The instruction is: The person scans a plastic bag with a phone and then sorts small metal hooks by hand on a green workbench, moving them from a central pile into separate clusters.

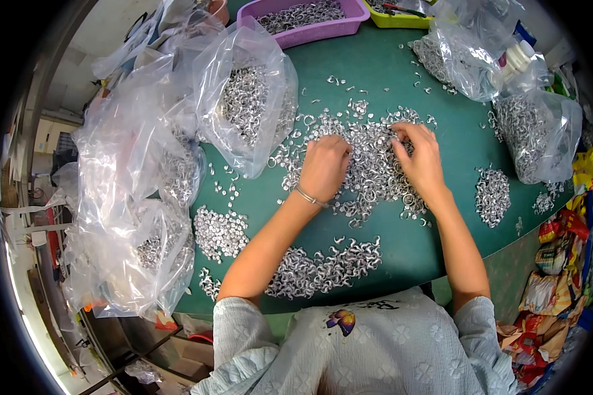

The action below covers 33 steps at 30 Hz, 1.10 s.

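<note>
A wide loose pile of small silver metal pieces (372, 161), some of them ring-shaped, is spread over the green table. My left hand (325, 166), with a bangle at the wrist, is at the pile's left side. Its fingers curl down and press together, and whatever is between them is hidden. At the pile's right side my right hand (423, 158) touches the pieces, thumb and forefinger apart. Nearer to me lies a band of curved silver pieces (323, 266). Left of it, by my left forearm, is a heap of small round silver pieces (221, 232).
Clear plastic bags (122, 197) of metal pieces crowd the left side, and another open bag (247, 99) stands beside the pile. A purple tray (296, 33) and a yellow-green tray (402, 20) stand at the back. More bags (534, 135) and a small heap (493, 196) are right.
</note>
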Tool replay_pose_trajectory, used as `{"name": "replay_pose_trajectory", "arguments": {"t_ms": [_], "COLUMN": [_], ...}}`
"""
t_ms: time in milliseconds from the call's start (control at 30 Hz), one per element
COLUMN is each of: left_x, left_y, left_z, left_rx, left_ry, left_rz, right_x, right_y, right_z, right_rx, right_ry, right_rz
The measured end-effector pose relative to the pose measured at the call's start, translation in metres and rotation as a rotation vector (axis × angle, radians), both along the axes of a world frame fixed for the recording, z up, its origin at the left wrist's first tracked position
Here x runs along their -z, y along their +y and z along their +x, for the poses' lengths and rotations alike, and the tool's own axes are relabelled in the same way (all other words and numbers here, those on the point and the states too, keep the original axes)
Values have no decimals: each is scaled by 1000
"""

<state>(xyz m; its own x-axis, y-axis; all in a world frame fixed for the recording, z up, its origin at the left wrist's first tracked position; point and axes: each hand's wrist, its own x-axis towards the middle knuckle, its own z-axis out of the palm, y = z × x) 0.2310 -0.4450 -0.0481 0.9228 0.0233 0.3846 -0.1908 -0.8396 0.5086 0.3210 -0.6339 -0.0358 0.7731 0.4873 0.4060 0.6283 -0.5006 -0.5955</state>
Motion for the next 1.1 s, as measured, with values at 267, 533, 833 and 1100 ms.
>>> {"name": "replay_pose_trajectory", "arguments": {"t_ms": [267,533,833,1100], "left_x": [-4,-24,-9,-7], "left_y": [0,-17,-44,-59], "left_z": [-1,-51,-79,-121], "left_rx": [-137,48,156,185], "left_ry": [33,530,765,304], "left_rz": [-656,-1257,-1363,-461], "right_x": [0,-2,-16,-10], "right_y": [-22,-37,-29,-50], "right_z": [-7,-21,-92,-67], "right_rx": [-13,-9,-254,-5], "right_ry": [42,461,788,123], "right_rz": [-1,135,167,106]}}
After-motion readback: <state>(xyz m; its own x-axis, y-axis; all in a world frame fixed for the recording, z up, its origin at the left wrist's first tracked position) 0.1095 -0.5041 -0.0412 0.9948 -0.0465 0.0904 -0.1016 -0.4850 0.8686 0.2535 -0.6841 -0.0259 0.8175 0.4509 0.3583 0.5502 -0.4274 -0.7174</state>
